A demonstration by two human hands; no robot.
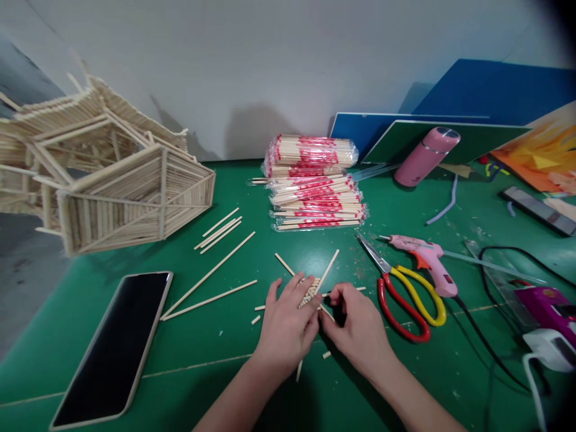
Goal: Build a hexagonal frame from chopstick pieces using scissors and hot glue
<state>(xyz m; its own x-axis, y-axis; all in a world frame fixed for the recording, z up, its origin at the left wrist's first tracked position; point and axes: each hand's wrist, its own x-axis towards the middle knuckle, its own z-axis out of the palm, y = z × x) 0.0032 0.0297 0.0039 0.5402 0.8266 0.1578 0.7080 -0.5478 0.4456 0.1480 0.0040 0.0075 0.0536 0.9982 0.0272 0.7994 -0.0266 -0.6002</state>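
Note:
Several thin wooden sticks cross in a star shape, with a small packed cluster of stick pieces (310, 290) at the centre. My left hand (288, 321) rests over the left side of this stick piece, fingers bent across it and holding it. At its lower right, my right hand (357, 327) is closed in a pinch around the end of a wooden stick (327, 313); the fingertips partly hide the grip. Another wooden stick (329, 269) slants up and away from the cluster. Short cut-offs (326, 355) lie close to the hands.
A stick-built model house (162, 198) stands at left, above a phone (108, 348) and loose sticks (211, 273). Bagged sticks (317, 201) lie behind. Scissors (400, 294), a pink glue gun (427, 258) with cord, and a pink bottle (427, 157) are at right.

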